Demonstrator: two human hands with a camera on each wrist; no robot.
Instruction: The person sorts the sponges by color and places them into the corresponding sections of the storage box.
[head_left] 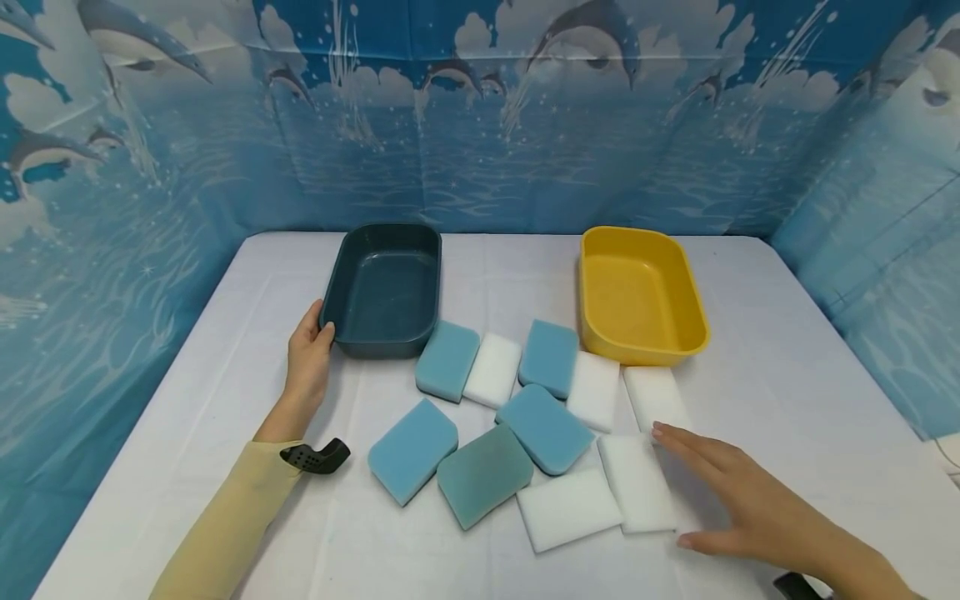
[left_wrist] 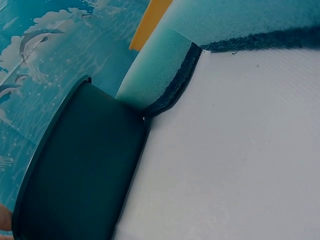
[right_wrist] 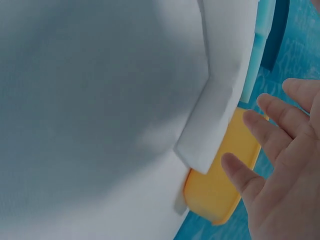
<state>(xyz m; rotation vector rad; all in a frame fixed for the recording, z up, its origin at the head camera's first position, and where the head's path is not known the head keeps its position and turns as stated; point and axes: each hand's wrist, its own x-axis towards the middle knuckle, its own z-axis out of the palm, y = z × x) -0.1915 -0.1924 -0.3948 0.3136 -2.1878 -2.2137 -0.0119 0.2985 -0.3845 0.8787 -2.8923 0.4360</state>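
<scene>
In the head view, the left hand [head_left: 307, 367] grips the near left corner of a dark teal, rounded rectangular plastic bin [head_left: 386, 287], thumb by the rim. Five blue rectangular foam sponges [head_left: 546, 429] and five white rectangular foam blocks [head_left: 637, 483] lie on the white tabletop [head_left: 390, 550] between the hands. The right hand [head_left: 757, 500] is held with thumb and fingers apart beside the rightmost blocks; contact is unclear. A yellow rounded rectangular plastic bin [head_left: 645, 300] stands beyond it.

In the left wrist view, fingertips show at the teal bin's rim; a blue sponge adjoins its wall.

In the right wrist view, the fingers are spread, holding nothing.
</scene>
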